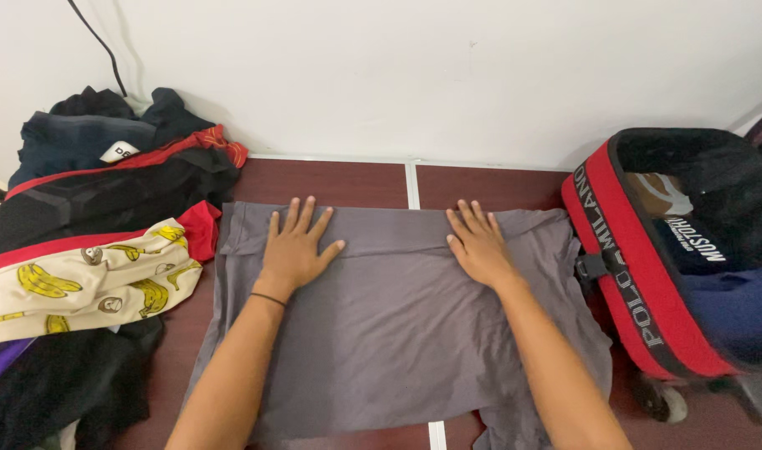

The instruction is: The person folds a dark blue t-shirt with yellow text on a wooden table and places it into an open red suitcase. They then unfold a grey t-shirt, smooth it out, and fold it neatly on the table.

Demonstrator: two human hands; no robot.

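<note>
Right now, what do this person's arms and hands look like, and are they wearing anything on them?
Both forearms are bare, with no sleeves in view. The left hand has a thin dark band around its wrist. The right hand wears nothing: no glove, ring, watch or band shows. Fingernails look short and unpainted.

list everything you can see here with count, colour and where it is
grey cotton garment: one, grey, spread flat on the floor in the middle, top edge folded over
pile of dark clothes: one heap, black, navy and red, at left against the wall
cream banana-print fabric: one, cream with yellow bananas, on the left heap
red and black suitcase: one, open, at right, dark clothes inside
dark red floor tiles: dark red with white joints, under everything
white wall: one, behind
black cable: one, on the wall at upper left
left hand: flat on the garment, thin black wristband
right hand: flat on the garment
</note>
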